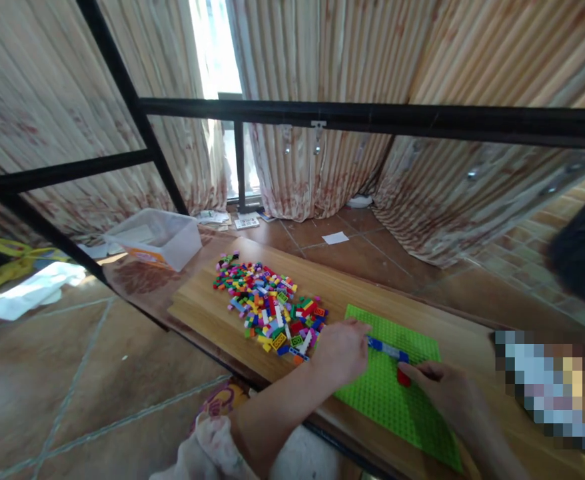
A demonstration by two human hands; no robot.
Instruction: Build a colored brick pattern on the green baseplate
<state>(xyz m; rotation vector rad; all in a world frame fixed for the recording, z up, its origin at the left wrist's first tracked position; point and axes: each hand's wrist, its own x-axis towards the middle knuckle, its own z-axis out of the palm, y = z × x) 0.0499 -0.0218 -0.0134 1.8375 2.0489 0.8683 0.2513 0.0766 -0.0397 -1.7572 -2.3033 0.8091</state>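
Note:
A green studded baseplate (422, 340) lies on the wooden board. On it runs a short row of blue and greyish toy bricks (387, 349), with a red brick (403, 375) at its right end. My left hand (341, 352) is over the plate's left side, its fingers curled together by the row's left end; what they hold, if anything, is hidden. My right hand (440, 381) reaches in from the right, with thumb and fingers closed at the red brick. A heap of loose, many-coloured toy bricks (272, 307) spreads left of the plate.
A clear plastic bin (172, 243) with an orange label stands at the table's far left end. A pixelated flat object (547, 387) lies to the right. Black metal bars (372, 117) cross in front of curtains (322, 60). Papers (335, 238) lie on the tiled floor.

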